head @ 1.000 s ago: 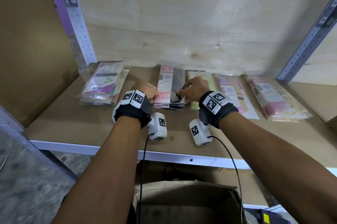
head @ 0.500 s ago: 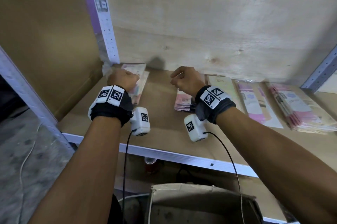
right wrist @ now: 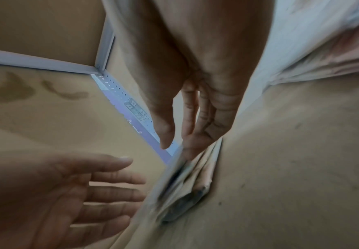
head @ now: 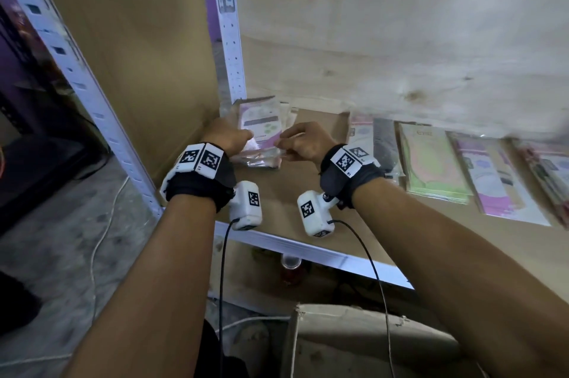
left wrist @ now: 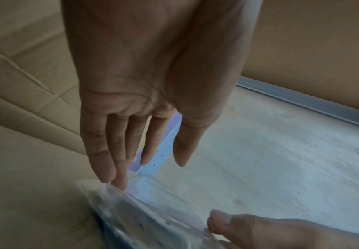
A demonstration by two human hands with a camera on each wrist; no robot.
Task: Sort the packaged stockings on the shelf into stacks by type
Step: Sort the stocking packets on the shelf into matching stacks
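Note:
A stack of clear-wrapped stocking packs with a white and purple card (head: 261, 128) lies at the shelf's far left corner, by the rear post. My left hand (head: 229, 136) is at its left edge, fingers straight, fingertips (left wrist: 119, 185) touching the plastic. My right hand (head: 303, 139) is at its right edge, where straight fingers (right wrist: 187, 151) press against the packs and the thumb stays slightly apart. Neither hand lifts anything. Further right lie a pink and black stack (head: 374, 137), a green stack (head: 431, 162), a pink and purple stack (head: 498, 180) and one more at the frame edge (head: 551, 168).
The brown shelf board (head: 277, 193) has a white front rail (head: 308, 250). A perforated rear post (head: 229, 39) and a cardboard side wall close in the left corner. Plywood backs the shelf. A cardboard box (head: 369, 340) sits below.
Both hands left the pink and black stack and moved left. The left hand reached the corner stack first, then the right hand joined it. The head turned left.

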